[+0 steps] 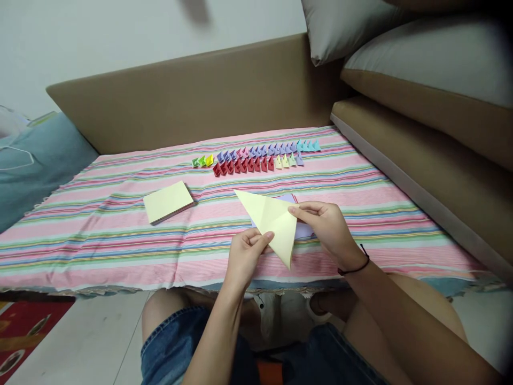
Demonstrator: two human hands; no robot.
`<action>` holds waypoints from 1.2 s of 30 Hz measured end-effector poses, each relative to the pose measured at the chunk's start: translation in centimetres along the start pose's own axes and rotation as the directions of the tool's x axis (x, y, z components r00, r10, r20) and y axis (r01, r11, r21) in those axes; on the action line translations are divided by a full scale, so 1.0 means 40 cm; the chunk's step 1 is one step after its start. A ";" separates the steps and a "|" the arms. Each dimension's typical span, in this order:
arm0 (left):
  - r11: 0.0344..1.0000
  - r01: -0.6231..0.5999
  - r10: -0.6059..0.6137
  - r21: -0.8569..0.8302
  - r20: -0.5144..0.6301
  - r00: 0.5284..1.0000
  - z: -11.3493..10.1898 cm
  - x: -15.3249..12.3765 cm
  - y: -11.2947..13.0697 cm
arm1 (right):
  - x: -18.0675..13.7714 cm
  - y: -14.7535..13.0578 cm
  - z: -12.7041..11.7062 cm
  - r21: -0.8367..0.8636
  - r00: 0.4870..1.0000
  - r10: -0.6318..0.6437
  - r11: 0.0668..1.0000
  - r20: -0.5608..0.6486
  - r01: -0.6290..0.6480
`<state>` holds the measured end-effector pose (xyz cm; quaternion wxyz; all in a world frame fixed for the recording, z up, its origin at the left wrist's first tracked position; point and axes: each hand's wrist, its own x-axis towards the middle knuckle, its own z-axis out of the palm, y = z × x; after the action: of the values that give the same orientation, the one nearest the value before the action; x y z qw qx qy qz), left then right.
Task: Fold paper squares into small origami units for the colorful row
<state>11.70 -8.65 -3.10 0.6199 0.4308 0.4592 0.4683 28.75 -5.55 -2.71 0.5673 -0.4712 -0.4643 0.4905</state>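
Note:
A pale yellow sheet of paper (269, 216), folded into a triangle with crease lines across it, is held up between my two hands. My left hand (247, 254) pinches its lower left edge, thumb on top. At the right edge, my right hand (323, 222) grips it between thumb and fingers. Beneath the paper lies a lilac sheet or stack (303, 231), partly covered, with a bit of red at its upper edge. To the left rests a stack of pale yellow paper (168, 202) on the striped cloth.
Small folded paper pieces in several colours stand in two rows, red ones (243, 166) in front and purple ones (262, 152) behind. The striped cloth (108, 224) covers the seat. Brown cushions (433, 144) rise at the right, a backrest (200, 99) behind.

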 end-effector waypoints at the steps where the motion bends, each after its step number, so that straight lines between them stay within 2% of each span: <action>1: 1.000 0.001 -0.001 0.003 0.008 1.000 0.001 -0.001 -0.001 | 0.001 0.001 0.000 0.011 1.000 -0.004 1.000 -0.007 0.004; 13: 0.998 0.015 -0.013 0.069 -0.027 1.000 0.012 -0.002 -0.008 | 0.011 0.002 -0.003 0.083 0.997 -0.019 0.996 -0.072 0.025; 24: 0.987 0.020 -0.028 0.159 0.052 0.998 0.022 -0.017 -0.013 | 0.020 0.004 -0.005 0.078 0.987 -0.020 0.996 -0.159 0.033; 29: 0.991 0.016 -0.029 0.134 0.093 0.995 0.022 -0.020 -0.015 | 0.023 0.001 -0.009 0.081 0.983 -0.025 0.996 -0.181 0.040; 36: 0.993 0.064 -0.072 0.101 0.076 0.994 0.024 -0.017 -0.017 | 0.027 -0.007 -0.012 0.043 0.974 -0.002 0.999 -0.225 0.012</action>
<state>12.65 -9.56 -3.44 0.6312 0.4634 0.4710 0.4061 29.36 -4.54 -2.42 0.6282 -0.5093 -0.3877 0.4424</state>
